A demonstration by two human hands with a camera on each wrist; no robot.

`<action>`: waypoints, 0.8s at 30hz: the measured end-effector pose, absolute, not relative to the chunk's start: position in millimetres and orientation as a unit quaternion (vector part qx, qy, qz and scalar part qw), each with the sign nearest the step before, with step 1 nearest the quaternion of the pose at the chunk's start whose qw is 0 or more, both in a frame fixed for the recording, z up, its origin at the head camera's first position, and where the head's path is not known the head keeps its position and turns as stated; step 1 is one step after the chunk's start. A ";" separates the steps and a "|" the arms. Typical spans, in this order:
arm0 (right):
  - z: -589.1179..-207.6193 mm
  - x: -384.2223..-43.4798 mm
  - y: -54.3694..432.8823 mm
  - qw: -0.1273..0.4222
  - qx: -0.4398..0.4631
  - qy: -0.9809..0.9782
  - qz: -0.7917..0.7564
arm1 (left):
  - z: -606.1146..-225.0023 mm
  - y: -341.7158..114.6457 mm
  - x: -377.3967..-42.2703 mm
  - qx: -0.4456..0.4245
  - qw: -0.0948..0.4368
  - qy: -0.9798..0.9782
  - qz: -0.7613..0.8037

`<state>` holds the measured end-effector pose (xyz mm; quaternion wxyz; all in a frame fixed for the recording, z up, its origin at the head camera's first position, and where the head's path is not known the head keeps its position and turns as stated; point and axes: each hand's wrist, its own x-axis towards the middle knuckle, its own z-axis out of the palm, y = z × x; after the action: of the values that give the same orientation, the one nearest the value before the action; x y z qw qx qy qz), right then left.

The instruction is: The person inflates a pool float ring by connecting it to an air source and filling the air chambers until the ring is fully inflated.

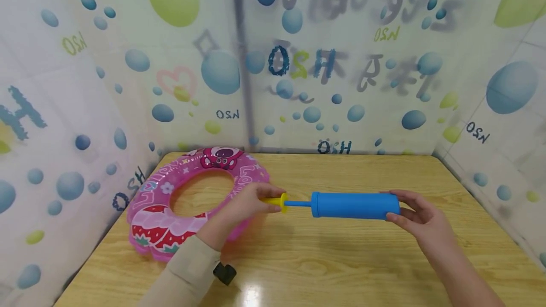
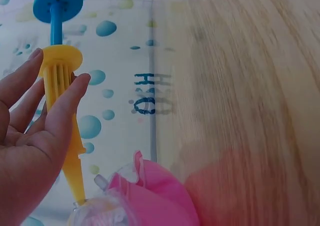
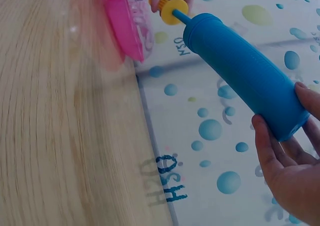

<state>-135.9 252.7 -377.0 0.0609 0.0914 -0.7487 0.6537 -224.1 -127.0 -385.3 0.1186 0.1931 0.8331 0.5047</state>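
Note:
A blue hand pump (image 1: 356,205) is held level above the table between both hands. My right hand (image 1: 422,217) grips the far end of its cylinder, thumb on the near side and fingers behind. A thin blue rod (image 1: 297,203) joins the cylinder to a yellow tapered nozzle (image 2: 58,80) with a round flange. Around that nozzle my left hand (image 1: 249,200) pinches with thumb and fingers. Behind the left forearm lies a pink inflated swim ring (image 1: 159,186) with strawberries and a bear printed on it. In the left wrist view the nozzle's tip overlaps the ring's clear edge.
The light wooden table (image 1: 341,259) spreads under everything. White curtains (image 1: 362,84) with blue and green bubble prints enclose its back and both sides. A small black device (image 1: 224,273) sits at the left sleeve's wrist.

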 end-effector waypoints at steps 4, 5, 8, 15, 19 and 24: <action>-379.0 -135.3 260.8 0.063 0.090 -0.747 0.656 | -387.1 -137.9 -224.3 0.191 0.113 0.838 0.499; -379.7 -135.2 262.6 0.063 0.088 -0.745 0.658 | -387.5 -140.7 -224.2 0.189 0.112 0.840 0.496; -383.2 -134.5 268.1 0.070 0.093 -0.734 0.669 | -388.5 -148.3 -224.3 0.185 0.108 0.847 0.486; -382.9 -133.6 282.7 0.077 0.099 -0.704 0.699 | -389.1 -161.9 -225.2 0.175 0.108 0.848 0.489; -381.8 -133.2 287.1 0.068 0.100 -0.697 0.707 | -387.2 -162.5 -225.0 0.181 0.106 0.849 0.485; -384.3 -134.8 287.5 0.057 0.125 -0.675 0.725 | -385.3 -155.3 -225.5 0.199 0.111 0.843 0.487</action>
<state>-134.8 287.5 -384.3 0.0572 0.1246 -0.6746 0.7254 -225.5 -155.3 -385.3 0.1110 0.1992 0.8434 0.4866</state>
